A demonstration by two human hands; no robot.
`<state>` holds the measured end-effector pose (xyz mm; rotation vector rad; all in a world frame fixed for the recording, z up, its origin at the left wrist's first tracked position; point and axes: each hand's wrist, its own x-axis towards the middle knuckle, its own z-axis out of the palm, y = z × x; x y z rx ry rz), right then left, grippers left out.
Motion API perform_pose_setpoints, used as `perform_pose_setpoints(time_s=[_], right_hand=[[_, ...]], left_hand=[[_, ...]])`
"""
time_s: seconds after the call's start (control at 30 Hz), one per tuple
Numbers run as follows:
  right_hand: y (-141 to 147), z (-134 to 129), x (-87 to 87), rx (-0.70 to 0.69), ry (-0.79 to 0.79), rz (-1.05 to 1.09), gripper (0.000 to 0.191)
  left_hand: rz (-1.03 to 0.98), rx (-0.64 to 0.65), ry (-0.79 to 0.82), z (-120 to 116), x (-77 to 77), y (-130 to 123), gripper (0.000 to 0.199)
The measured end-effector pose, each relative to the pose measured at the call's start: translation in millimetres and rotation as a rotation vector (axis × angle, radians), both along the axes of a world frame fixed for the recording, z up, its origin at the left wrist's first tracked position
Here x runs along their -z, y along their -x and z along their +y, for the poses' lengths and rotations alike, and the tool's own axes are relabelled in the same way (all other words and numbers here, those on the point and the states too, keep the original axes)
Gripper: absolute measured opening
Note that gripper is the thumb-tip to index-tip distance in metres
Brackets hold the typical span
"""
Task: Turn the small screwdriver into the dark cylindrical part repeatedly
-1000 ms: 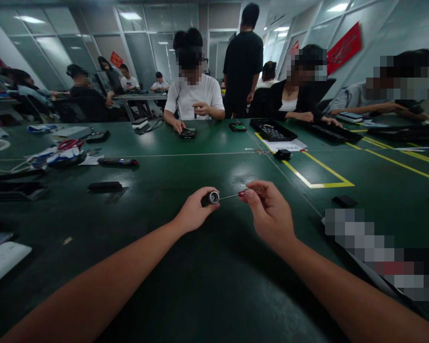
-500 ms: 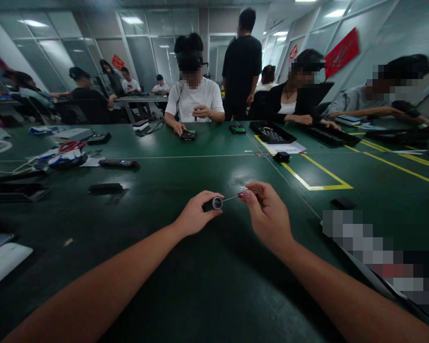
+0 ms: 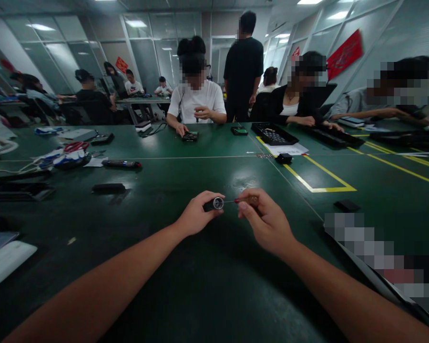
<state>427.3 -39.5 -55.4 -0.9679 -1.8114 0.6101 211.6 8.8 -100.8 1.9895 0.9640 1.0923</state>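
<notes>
My left hand point(image 3: 196, 215) is closed around a short black cylinder point(image 3: 218, 204), with the thumb above and fingers below. Its round, silver-rimmed end faces me and looks partly hollow; the inside is too small to make out. In my right hand point(image 3: 271, 224) is a screwdriver point(image 3: 250, 199) with an amber and red handle, pinched between thumb and fingers. Its thin shaft runs nearly level toward the cylinder's open end. Whether the tip touches the rim or sits inside, I cannot tell. Both hands are above the green table point(image 3: 186, 295).
A dark marker-like tool point(image 3: 121, 164) and a black bar point(image 3: 109, 188) lie at left, near gloves and cables point(image 3: 71, 157). At right are a small black block point(image 3: 346, 205) and a blurred-out sheet point(image 3: 382, 262). A person in white point(image 3: 196, 102) works opposite; a parts tray point(image 3: 274, 134) stands beyond.
The screwdriver has swung from a slanted angle to nearly level, and less of its shaft shows. My right hand's fingers have shifted on the handle. My left hand keeps its hold on the cylinder.
</notes>
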Motion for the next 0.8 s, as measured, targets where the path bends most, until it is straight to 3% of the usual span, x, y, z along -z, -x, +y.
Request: perform_pose_setpoints(time_s=[0.1,0.23,0.37,0.5,0.67,0.8], right_hand=[[-0.5,-3.1,-1.5,-0.097,-0.064,-0.055,0.009],[1.5,-4.3,-3.5,-0.099,-0.101,-0.066,0.017],[3.8,-4.5,-2.0,0.013,-0.049,-0.054,0.033],[3.3,-3.5,2.7,0.138,0.020,0.001,0.024],[1.0,1.6,6.2,0.145,-0.024,0.054,0.017],[1.8,0.8,3.0,0.154,0.003,0.042,0.026]], left_hand=[[-0.033,-0.022,0.023,1.1,0.5,0.7,0.035],[-0.020,-0.045,0.057,0.4,-1.7,0.7,0.036],[0.008,-0.030,0.037,-0.3,-1.4,0.0,0.035],[0.024,-0.013,0.019,0.5,0.7,-0.5,0.034],[0.025,-0.030,0.012,-0.1,-0.8,-0.5,0.034],[0.040,-0.013,0.012,-2.7,-4.2,-1.5,0.033]])
